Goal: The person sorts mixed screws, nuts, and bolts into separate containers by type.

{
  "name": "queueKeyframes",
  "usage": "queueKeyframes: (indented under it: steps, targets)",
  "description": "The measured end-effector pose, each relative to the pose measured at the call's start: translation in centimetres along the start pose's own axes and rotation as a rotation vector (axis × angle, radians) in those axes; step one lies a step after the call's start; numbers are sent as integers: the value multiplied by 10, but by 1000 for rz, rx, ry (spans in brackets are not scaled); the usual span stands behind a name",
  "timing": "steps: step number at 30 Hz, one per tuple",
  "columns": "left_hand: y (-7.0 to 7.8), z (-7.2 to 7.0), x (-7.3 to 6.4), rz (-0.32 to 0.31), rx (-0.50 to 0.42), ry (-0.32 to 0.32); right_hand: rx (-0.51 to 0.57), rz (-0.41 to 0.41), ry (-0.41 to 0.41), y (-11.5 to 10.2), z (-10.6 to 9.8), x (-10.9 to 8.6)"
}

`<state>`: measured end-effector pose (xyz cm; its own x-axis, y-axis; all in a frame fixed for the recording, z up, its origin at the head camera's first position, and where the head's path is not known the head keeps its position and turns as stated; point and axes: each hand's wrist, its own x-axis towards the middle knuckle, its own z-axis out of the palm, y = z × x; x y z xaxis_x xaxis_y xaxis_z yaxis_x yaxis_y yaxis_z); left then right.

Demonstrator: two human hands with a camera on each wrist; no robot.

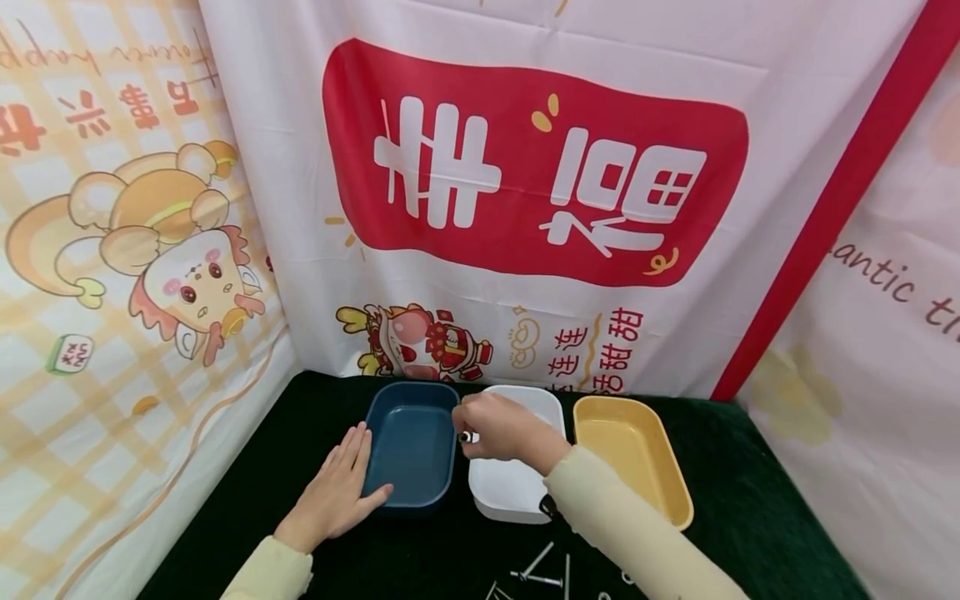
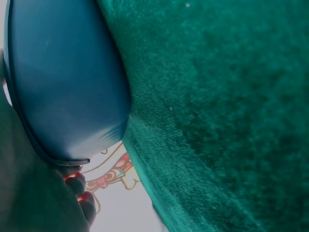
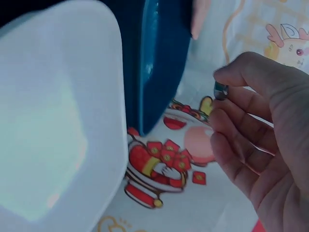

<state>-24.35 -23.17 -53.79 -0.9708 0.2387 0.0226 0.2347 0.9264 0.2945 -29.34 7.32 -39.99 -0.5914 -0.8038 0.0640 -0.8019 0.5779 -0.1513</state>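
Note:
My left hand (image 1: 337, 487) rests with straight fingers along the left side of the blue tray (image 1: 412, 450), its thumb at the near rim. In the left wrist view the outer wall of the blue tray (image 2: 67, 82) fills the upper left, with fingertips below its rim. Between thumb and index finger, my right hand (image 1: 495, 425) pinches a small shiny metal piece (image 3: 220, 91); its exact kind cannot be told. That hand is over the left edge of the white tray (image 1: 510, 492), close to the blue tray's right rim.
A yellow tray (image 1: 637, 450) stands right of the white one, partly behind the right sleeve (image 1: 630, 517). Several screws (image 1: 540, 579) and small rings (image 1: 628, 577) lie on the dark green cloth (image 1: 780, 500) near the front. A printed curtain (image 1: 300, 208) hangs behind the trays.

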Motion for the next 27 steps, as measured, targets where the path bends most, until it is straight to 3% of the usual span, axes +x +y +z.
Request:
queueKeyframes:
  steps: [9,19,27]
  targets:
    - [-2,0,-1,13,-12,11,-14,-6,48,-9,43,30]
    - [-2,-1,-5,19,-32,8,-3,60,126,-16,86,51]
    - [-2,-2,-4,30,-36,19,-61,92,147,-16,101,65]
